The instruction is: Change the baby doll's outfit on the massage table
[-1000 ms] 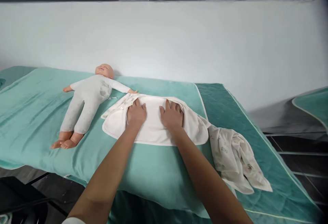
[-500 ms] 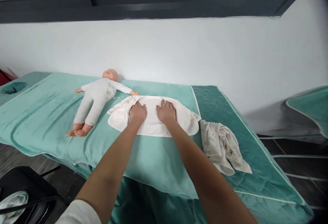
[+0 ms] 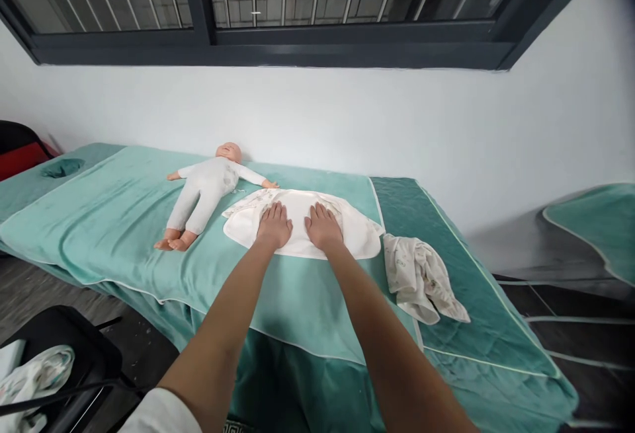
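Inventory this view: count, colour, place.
bed: 1, dark green, centre
sheet: 1, light green, on bed
doll: 1, white outfit, on sheet
spread cloth: 1, white, on sheet
crumpled cloth: 1, whitish, sheet's right edge
chair: 1, black, lower left
bundled cloth: 1, whitish, on chair
window: 1, dark frame, top
wall: 1, white, behind
fabric: 1, green, right edge
unclear object: 1, red, black, left edge
floor: 1, dark, below
left hand: 1, on spread cloth
right hand: 1, likewise

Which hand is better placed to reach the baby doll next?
Probably the left hand: it lies on the white cloth, nearer the doll. The right hand rests farther over, toward the crumpled cloth.
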A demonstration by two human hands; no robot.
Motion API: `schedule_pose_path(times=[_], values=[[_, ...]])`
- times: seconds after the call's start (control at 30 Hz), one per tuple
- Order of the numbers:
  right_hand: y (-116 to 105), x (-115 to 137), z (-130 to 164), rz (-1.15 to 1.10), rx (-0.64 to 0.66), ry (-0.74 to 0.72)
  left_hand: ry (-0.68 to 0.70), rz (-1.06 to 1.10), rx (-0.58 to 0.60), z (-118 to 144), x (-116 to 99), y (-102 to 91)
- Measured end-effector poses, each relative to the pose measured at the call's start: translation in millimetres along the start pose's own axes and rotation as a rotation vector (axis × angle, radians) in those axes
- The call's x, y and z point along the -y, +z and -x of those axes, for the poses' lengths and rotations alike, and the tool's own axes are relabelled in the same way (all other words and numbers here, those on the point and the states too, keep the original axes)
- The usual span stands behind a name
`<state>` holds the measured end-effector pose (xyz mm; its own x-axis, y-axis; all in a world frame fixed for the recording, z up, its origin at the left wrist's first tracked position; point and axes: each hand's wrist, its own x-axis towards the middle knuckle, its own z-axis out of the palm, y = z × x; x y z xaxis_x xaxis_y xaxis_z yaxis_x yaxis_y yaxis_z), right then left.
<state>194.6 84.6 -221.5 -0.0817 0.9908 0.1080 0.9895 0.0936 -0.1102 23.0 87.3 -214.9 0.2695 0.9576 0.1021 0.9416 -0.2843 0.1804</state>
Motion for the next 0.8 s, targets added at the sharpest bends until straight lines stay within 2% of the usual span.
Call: schedule_pose_path(times=[0.3,0.47,0.57,0.63,0.73,0.8], values=[[-3.2,-2.0,15.8,-0.031,0.018,0.007,0.036,0.023,0.022,14.4,6.2,-0.6],[-6.2,-0.3,22.9,-0.045,0.019,0.02,0.036,0.049,-0.004,17.8,3.9,-3.5],[-10.1,3.6,30.2,-0.046,0.008,0.02,0.026,0.094,-0.092,25.8,-0.1,-8.8],[-11.9,6.6,43.3,-0.048,0.003,0.009,0.04,0.156,-0.206,37.2,2.9,-13.1],[-9.8,9.3,79.6,-0.068,-0.039,-0.05,0.062,0.257,-0.435,58.6,25.3,-19.2],[-5.8,10.2,109.7,-0.063,-0.103,-0.093,-0.017,0.263,-0.535,68.2,50.4,-22.6]])
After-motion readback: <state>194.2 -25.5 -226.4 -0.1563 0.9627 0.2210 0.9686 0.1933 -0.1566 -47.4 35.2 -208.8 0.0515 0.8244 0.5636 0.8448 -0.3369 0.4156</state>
